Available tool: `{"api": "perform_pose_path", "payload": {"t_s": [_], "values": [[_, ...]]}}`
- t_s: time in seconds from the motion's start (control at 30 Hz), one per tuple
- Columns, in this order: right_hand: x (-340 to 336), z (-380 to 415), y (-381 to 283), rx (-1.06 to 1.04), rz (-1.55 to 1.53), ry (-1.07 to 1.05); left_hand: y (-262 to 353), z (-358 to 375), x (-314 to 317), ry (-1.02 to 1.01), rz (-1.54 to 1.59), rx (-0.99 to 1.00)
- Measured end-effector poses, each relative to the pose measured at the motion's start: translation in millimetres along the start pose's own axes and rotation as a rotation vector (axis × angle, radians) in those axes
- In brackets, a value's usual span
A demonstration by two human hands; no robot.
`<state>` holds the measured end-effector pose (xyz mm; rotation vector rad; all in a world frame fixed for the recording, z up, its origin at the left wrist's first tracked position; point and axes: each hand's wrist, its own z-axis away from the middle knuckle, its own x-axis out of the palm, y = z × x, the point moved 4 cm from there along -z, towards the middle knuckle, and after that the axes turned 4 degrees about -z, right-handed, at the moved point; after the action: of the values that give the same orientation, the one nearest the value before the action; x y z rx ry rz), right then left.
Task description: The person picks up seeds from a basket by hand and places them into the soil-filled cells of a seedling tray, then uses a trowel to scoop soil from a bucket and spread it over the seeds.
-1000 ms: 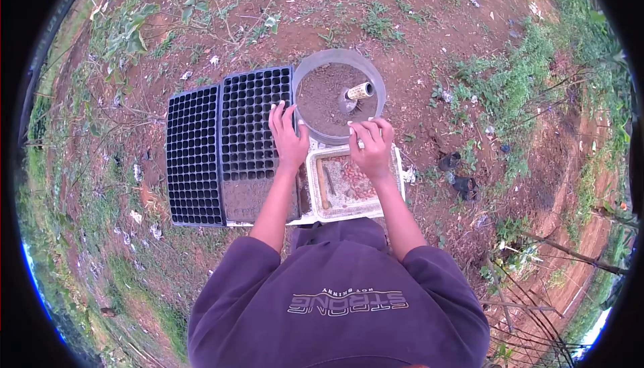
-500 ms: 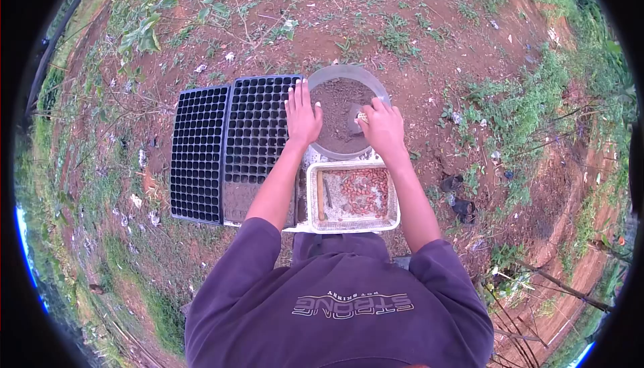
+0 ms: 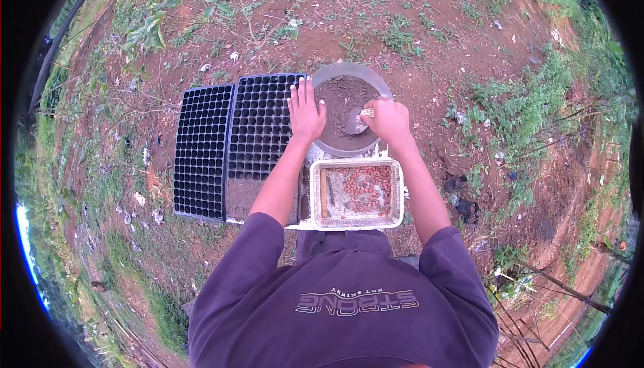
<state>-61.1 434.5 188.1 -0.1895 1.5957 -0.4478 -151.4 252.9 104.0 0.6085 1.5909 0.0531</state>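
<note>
My right hand (image 3: 391, 125) is wrapped around a small trowel (image 3: 355, 122), its dark blade lying in the loose soil (image 3: 335, 94) of a round translucent basin (image 3: 343, 70). A pale patterned bit shows by my fingers; the rest of the handle is hidden. My left hand (image 3: 308, 116) lies flat with fingers stretched out, over the right edge of a black seedling tray (image 3: 258, 130) and beside the basin's left rim. Soil covers the near end of that tray, while the cells farther up look dark and unfilled.
Left of it stands a second black seedling tray (image 3: 200, 153). Close to my body, a foil tray (image 3: 357, 223) holds reddish seeds (image 3: 369, 183), a wooden stick (image 3: 323, 193) and a thin dark rod (image 3: 331, 188). Weedy bare ground surrounds everything, with dark objects (image 3: 465, 208) at right.
The trowel has turned and drawn slightly down in the soil, so more of its blade shows. My right hand has shifted a little right and nearer. My left hand stays at the tray edge.
</note>
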Motion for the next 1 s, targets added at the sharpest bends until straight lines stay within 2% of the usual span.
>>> {"api": "perform_pose_path", "payload": {"t_s": [0.07,0.17,0.27,0.4,0.47,0.7,0.8,0.9,1.0], "values": [[-23.2,-0.9,-14.7,-0.024,0.052,-0.003,1.6,0.8,-2.2,-0.010,-0.042,-0.005],[-55.8,3.1,-23.9,0.063,0.134,-0.024,3.3,2.8,-2.7,0.017,-0.087,0.040],[-55.9,0.7,-21.0,0.079,0.189,-0.096,2.1,0.2,0.2,-0.035,-0.095,0.021],[-1.1,-2.7,3.0,0.050,0.126,-0.085,1.2,-0.2,0.3,-0.029,-0.076,0.015],[-0.5,4.7,9.8,0.064,-0.026,-0.037,0.6,-0.8,-0.2,-0.020,-0.078,0.015],[-3.9,24.8,17.3,0.161,-0.038,-0.135,1.0,-0.6,1.4,-0.024,-0.044,0.014],[4.1,29.8,20.7,0.208,-0.098,-0.099,2.1,1.6,1.3,-0.017,-0.062,0.019],[5.9,33.8,13.7,0.164,-0.067,-0.059,0.8,5.3,1.6,0.040,-0.118,0.053],[-18.2,31.3,-7.5,0.068,0.089,-0.016,7.6,12.2,-1.5,-0.039,-0.039,0.022]]}}
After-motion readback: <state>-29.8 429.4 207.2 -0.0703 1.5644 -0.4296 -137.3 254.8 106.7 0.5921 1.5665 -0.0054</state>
